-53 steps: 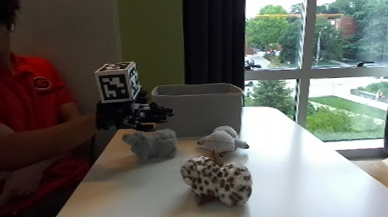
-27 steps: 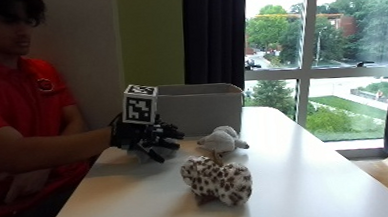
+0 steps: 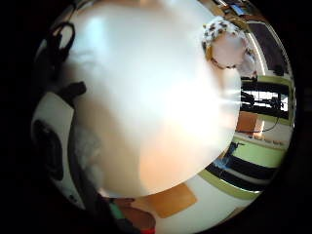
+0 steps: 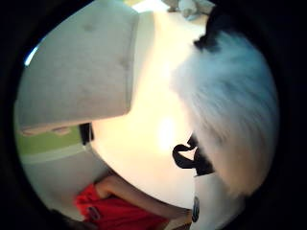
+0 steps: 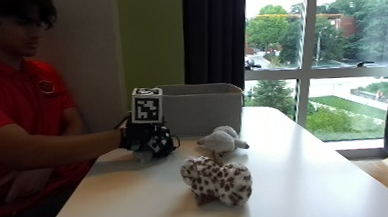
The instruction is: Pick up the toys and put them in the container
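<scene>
Gloved right hand (image 5: 149,139), left-centre of outside view, is down over the fluffy grey plush toy (image 4: 230,110), fingers curled round it on the white table (image 5: 304,183). Grey fabric container (image 5: 200,107) sits just behind/above the hand, open top up, so lift goes up & back. White plush (image 5: 221,139) & spotted leopard-print plush (image 5: 218,180) lie to frame right, untouched. No readable writing.

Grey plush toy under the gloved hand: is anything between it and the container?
Nothing visible. The grey plush toy lies under the right hand, just in front of the container; only bare table separates them.
</scene>
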Motion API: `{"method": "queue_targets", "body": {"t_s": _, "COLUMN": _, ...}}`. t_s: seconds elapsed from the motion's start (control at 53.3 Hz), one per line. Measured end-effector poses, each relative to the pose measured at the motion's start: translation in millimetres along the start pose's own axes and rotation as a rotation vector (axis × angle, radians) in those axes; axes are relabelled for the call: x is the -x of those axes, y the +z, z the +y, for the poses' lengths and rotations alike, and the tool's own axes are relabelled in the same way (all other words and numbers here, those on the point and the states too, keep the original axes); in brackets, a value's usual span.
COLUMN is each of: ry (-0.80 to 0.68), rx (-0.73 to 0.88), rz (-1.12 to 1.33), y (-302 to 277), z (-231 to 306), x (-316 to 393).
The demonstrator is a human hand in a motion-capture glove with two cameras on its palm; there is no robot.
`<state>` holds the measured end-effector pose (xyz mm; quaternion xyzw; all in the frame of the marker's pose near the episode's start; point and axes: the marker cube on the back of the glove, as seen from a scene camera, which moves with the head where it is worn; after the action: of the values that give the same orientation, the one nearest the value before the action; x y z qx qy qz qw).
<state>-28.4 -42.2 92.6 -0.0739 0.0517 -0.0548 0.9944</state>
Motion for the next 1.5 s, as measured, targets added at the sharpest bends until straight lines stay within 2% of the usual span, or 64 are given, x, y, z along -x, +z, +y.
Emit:
{"method": "queue_targets", "body": {"t_s": 0.188, "ry": 0.023, "rx": -0.183, "rz": 0.189, "y": -0.8, "z": -9.6, "x": 1.9}}
{"method": "queue_targets", "body": {"t_s": 0.282, "ry": 0.080, "rx": -0.208, "rz": 0.141, "y": -6.0, "z": -18.8, "x": -1.4}}
{"method": "queue_targets", "body": {"t_s": 0.413, "ry": 0.015, "rx": -0.216, "rz": 0.110, "y": -25.5, "z": -20.9, "x": -6.2}}
{"method": "queue_targets", "body": {"t_s": 0.526, "ry": 0.034, "rx": -0.281, "rz": 0.045, "y": -71.4, "z": -25.7, "x": 2.9}}
{"method": "queue_targets", "body": {"t_s": 0.601, "ry": -0.063, "rx": -0.314, "rz": 0.067, "y": -116.1, "z": -28.2, "x": 8.8}}
{"method": "queue_targets", "body": {"t_s": 0.657, "ry": -0.074, "rx": -0.343, "rz": 0.045, "y": -152.1, "z": -33.7, "x": 19.9}}
{"method": "queue_targets", "body": {"t_s": 0.751, "ry": -0.145, "rx": -0.371, "rz": -0.057, "y": -200.8, "z": -44.0, "x": 68.7}}
{"method": "queue_targets", "body": {"t_s": 0.845, "ry": -0.056, "rx": -0.366, "rz": 0.019, "y": -226.3, "z": -69.2, "x": 117.8}}
{"method": "queue_targets", "body": {"t_s": 0.995, "ry": -0.233, "rx": -0.342, "rz": 0.048, "y": -226.2, "z": -95.2, "x": 180.5}}
{"method": "queue_targets", "body": {"t_s": 1.202, "ry": -0.287, "rx": -0.240, "rz": 0.004, "y": -199.4, "z": -121.5, "x": 229.9}}
{"method": "queue_targets", "body": {"t_s": 1.371, "ry": -0.314, "rx": -0.100, "rz": -0.031, "y": -188.8, "z": -114.8, "x": 215.3}}
{"method": "queue_targets", "body": {"t_s": 1.502, "ry": -0.282, "rx": -0.180, "rz": -0.087, "y": -189.8, "z": -101.9, "x": 173.3}}
